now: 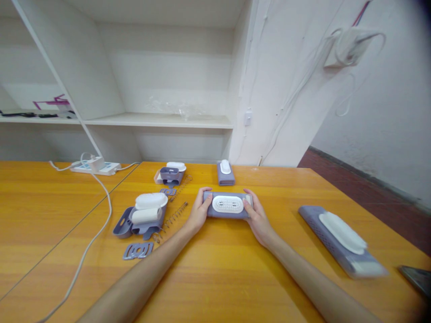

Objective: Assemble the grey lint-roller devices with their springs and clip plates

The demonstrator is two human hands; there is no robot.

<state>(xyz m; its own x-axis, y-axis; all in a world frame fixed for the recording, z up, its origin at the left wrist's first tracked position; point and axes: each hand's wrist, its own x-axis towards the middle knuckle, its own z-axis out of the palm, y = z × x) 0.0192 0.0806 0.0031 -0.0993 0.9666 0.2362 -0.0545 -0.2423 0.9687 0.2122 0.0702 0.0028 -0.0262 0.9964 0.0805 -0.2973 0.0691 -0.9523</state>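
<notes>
Both ends of a long grey-purple plastic case (215,214) are gripped above the table, one in each hand. An oval white panel (227,204) with rows of small bumps and two dark slots faces me. My left hand (200,210) closes on the left end, thumb on the front face. At the right end, near a whitish part, my right hand (257,216) grips with its thumb beside the oval panel. Fingers behind the case are hidden. A similar case with a white oval piece (341,240) lies to the right, partly blurred.
Left on the wooden table (215,278) are opened case parts (148,215), a coil spring (171,220) and a flat grey-purple piece (138,250). Another parts group (171,173) and a case (225,172) sit farther back. A power strip (107,168), cable and dark phone-like object (417,276) flank them.
</notes>
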